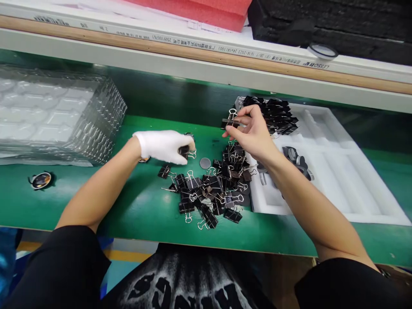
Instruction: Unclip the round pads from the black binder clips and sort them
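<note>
Gloved left hand point(162, 146) is closed on a black binder clip point(184, 151) over the green surface point(135, 210). Bare right hand point(254, 136) pinches a second clip point(229, 123) above the clip pile point(209, 191). Probably light, stiff and springy; best gripped by the black body.

Black binder clips point(209, 193) on a green table point(144, 206), beside a white foam tray point(337, 171).

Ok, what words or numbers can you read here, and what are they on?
"24×14(100)": on the white rail at the back, printed upside down and barely legible.
"LESSO": seemingly, at the rail's right end.
Chinese characters and other digits along the rail: too small to read.
Big white letters on the black shirt: cut off, unreadable.
No print visible on the binder clips.
</note>
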Tool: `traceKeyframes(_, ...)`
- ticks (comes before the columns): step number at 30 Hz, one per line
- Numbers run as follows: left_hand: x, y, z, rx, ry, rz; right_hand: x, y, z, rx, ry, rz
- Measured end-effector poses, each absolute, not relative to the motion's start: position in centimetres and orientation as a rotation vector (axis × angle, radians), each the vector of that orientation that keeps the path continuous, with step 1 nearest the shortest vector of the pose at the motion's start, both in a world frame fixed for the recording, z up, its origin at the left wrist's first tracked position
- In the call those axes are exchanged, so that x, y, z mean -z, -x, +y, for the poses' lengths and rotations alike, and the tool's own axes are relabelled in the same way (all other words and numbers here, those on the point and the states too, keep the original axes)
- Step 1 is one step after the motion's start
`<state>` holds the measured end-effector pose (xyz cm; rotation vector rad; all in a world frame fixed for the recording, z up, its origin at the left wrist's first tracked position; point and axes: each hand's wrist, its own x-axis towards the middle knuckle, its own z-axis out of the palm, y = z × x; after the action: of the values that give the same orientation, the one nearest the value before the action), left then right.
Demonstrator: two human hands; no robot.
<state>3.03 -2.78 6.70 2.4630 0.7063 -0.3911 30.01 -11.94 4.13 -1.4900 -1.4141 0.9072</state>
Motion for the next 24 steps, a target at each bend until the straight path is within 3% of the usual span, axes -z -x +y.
traceKeyframes(4,-6.4,-3.1,-2.9,0.593,-2.536,0.606,-2.7,-29.5,-10.9,-1.142,1.522,-1.390)
traceKeyframes(10,-6.0,-3.0,-1.3,0.287,-2.736,0.974,-0.9,-28.2,-8.5,-0.959,1.950,-1.522)
traceKeyframes(20,-3.0,-4.1,-0.8,0.418,-2.735,1.144,-2.1,-27.7,-7.5,-1.130,2.163,-2.022)
traceKeyframes(24,-2.8,-4.2,-0.9,0.402,-2.725,1.169,-3.9,-28.0,-7.7,-0.833,2.112,-2.014)
